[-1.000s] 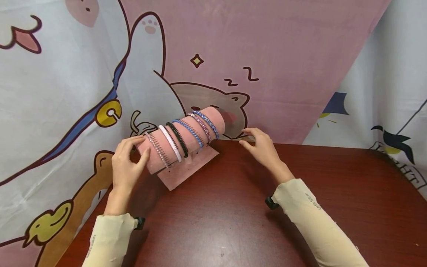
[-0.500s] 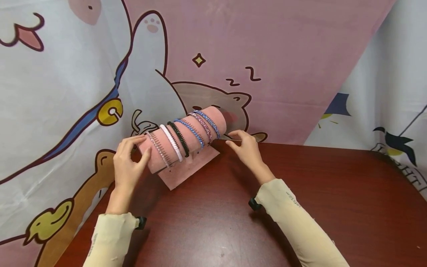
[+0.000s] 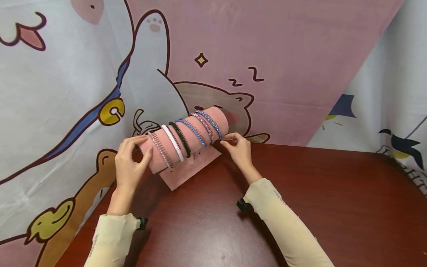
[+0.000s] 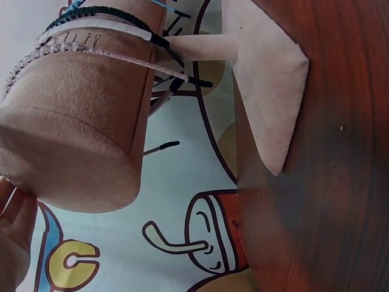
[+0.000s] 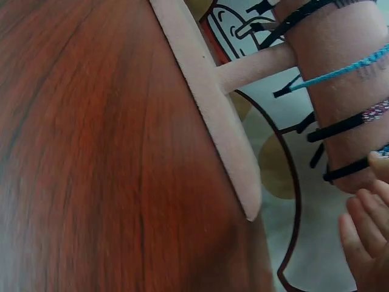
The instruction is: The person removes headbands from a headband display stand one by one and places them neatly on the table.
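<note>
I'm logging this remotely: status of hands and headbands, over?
Left hand grips pink stand by left end. Right hand at rightmost blue headband, grip unclear. Six headbands on stand. No obstruction visible.

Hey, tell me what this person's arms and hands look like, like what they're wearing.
The left sleeve and right sleeve are long and pale cream, with small dark lettering too blurred to read. A small black attachment shows at the left wrist, and a similar one at the right. The left hand and right hand wear no gloves.
</note>
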A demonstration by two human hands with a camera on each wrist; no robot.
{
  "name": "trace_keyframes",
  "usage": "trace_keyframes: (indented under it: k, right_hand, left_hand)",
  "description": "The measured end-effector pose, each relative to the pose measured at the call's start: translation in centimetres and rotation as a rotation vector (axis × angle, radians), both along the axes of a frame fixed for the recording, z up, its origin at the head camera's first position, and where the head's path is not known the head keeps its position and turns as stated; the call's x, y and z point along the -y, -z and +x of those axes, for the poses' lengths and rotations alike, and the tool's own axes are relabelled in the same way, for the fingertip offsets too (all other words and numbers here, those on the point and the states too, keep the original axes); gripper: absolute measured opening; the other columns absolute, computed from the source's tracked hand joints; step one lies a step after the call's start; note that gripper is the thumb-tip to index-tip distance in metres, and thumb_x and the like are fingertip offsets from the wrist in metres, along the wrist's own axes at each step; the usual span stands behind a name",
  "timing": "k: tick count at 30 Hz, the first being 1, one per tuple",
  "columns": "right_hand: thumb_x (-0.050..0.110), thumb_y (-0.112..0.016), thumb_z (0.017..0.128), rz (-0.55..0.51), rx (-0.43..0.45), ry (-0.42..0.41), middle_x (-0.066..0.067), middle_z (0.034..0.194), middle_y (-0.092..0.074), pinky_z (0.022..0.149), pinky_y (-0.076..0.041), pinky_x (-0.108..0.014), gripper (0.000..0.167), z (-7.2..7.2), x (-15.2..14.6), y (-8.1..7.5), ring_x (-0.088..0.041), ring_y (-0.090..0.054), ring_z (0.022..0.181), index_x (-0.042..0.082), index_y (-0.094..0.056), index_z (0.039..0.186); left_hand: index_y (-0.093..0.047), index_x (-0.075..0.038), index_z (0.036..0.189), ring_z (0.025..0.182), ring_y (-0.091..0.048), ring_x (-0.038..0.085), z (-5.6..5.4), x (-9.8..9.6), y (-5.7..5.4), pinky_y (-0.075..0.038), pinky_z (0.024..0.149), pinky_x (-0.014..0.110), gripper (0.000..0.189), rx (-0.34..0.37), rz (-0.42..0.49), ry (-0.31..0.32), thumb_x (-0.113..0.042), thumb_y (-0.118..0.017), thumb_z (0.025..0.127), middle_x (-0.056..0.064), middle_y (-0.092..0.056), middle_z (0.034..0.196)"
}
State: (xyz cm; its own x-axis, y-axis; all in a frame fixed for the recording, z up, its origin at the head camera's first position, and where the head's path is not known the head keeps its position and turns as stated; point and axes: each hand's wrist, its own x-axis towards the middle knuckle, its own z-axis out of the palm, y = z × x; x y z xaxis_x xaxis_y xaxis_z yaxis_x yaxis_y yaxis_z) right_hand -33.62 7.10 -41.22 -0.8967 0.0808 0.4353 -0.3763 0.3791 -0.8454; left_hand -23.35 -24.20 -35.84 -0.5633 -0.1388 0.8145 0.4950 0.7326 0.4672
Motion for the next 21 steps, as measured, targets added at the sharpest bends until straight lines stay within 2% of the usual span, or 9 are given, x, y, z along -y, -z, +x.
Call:
trace_keyframes:
  k: [7,12,16,21]
  right_hand:
    - [0.022,-0.083,0.081,-0.159,-0.009,0.093,-0.013,0.093,-0.076,0.078,-0.056,-0.032,0.025,-0.3,1.8,1.1,-0.025,-0.073,0.089,0.005,-0.072,0.095]
    - [0.02,-0.081,0.083,-0.197,-0.021,0.138,-0.013,0.09,-0.075,0.073,-0.053,-0.024,0.019,-0.3,2.5,1.6,-0.024,-0.072,0.085,0.005,-0.072,0.092]
    - [0.019,-0.079,0.084,-0.209,-0.045,0.144,-0.012,0.088,-0.075,0.069,-0.05,-0.018,0.017,-0.3,2.6,1.7,-0.022,-0.071,0.082,0.006,-0.072,0.091]
    - [0.018,-0.078,0.086,-0.212,-0.071,0.127,-0.012,0.088,-0.075,0.071,-0.053,-0.022,0.016,-0.3,2.6,1.5,-0.023,-0.071,0.082,0.005,-0.072,0.092]
  left_hand:
    - [-0.072,-0.008,0.114,0.11,-0.062,0.033,0.0,-0.1,0.1,-0.044,0.101,0.025,0.031,0.01,-0.009,-0.004,-0.013,-0.077,0.084,0.011,-0.071,0.117]
    - [-0.071,-0.007,0.115,0.112,-0.061,0.032,0.0,-0.1,0.2,-0.044,0.102,0.026,0.031,0.029,-0.014,-0.004,-0.013,-0.077,0.085,0.011,-0.07,0.118]
    - [-0.071,-0.007,0.114,0.111,-0.062,0.032,0.0,-0.1,0.1,-0.044,0.101,0.026,0.031,0.023,-0.016,-0.006,-0.013,-0.077,0.084,0.011,-0.07,0.118]
    - [-0.071,-0.007,0.114,0.109,-0.062,0.033,0.0,0.0,0.0,-0.044,0.1,0.026,0.031,0.011,-0.016,-0.011,-0.013,-0.077,0.084,0.011,-0.07,0.117]
